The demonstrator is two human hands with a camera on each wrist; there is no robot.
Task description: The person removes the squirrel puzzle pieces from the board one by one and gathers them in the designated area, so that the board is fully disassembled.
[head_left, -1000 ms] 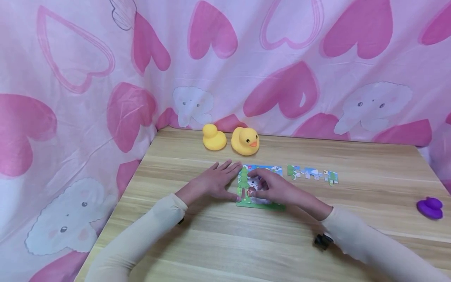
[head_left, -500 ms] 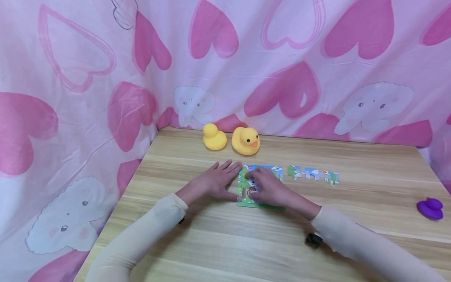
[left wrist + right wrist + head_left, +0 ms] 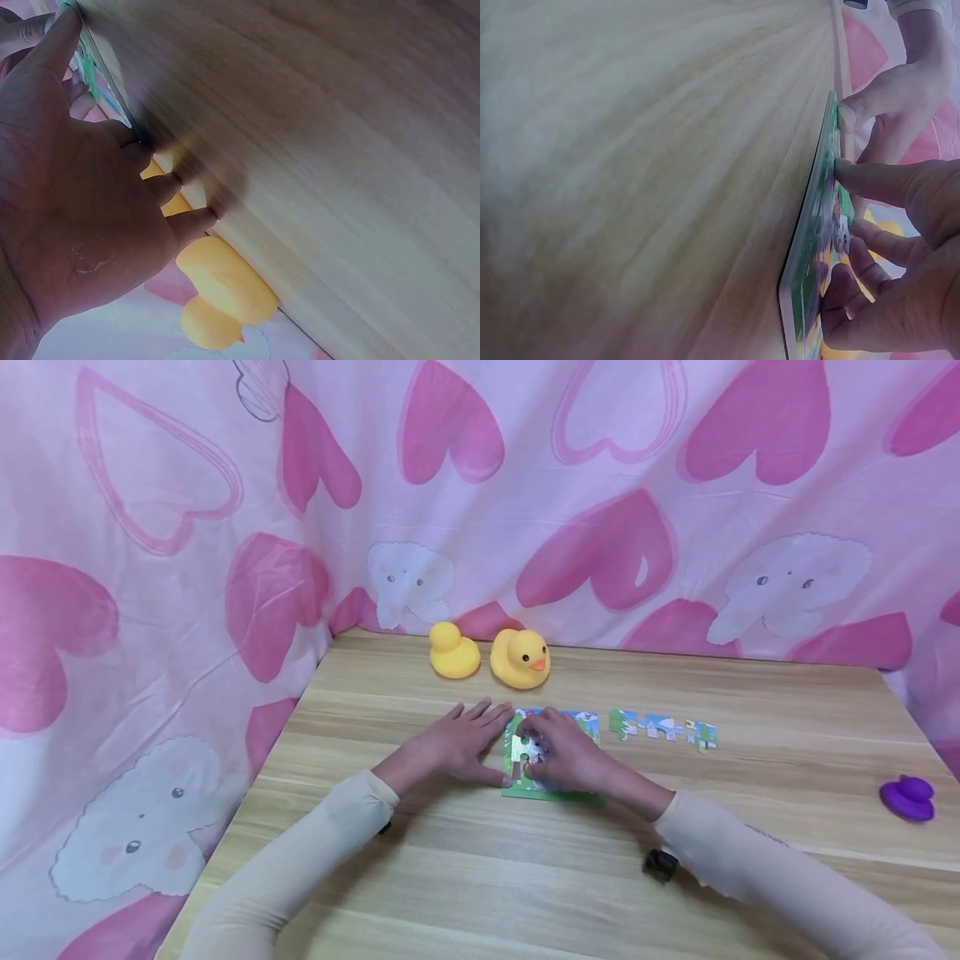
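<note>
The head view faces forward and down from above the table [image 3: 450,877], well back, the puzzle board [image 3: 555,796] at five o'clock. Both wrist views, rolled well over, look from low and close, sharing that board: at ten o'clock in the left, four in the right.

Pink heart-print drapes [image 3: 442,514] behind and beside a wood-grain table [image 3: 465,877] with rubber ducks [image 3: 517,662] and a jigsaw puzzle [image 3: 530,750] suggest a curtained-off play corner.
</note>
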